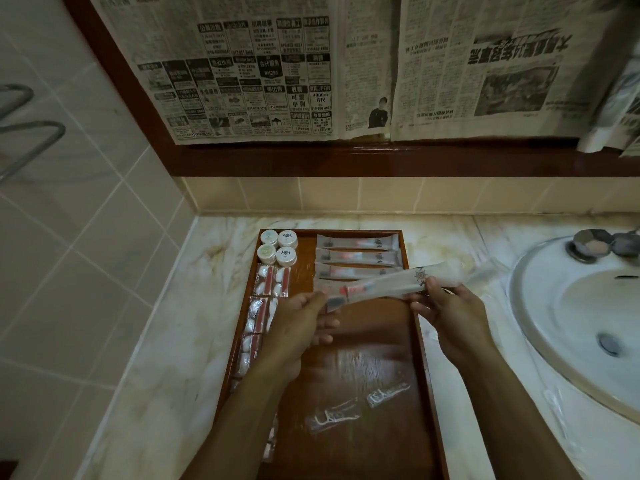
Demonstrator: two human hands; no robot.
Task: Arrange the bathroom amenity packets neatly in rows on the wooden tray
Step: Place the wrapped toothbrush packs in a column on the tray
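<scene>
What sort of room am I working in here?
Most likely a hotel bathroom: a white ceramic sink set in a marble counter, beige tiled walls, and a wooden tray of wrapped guest amenities.

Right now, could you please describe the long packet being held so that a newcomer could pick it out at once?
Start at the wooden tray on the marble counter left of the sink. Long translucent packets lie stacked in a column at its far right. The held packet is raised just in front of them, pinched by the left hand and right hand, slanted, not flat.
</scene>
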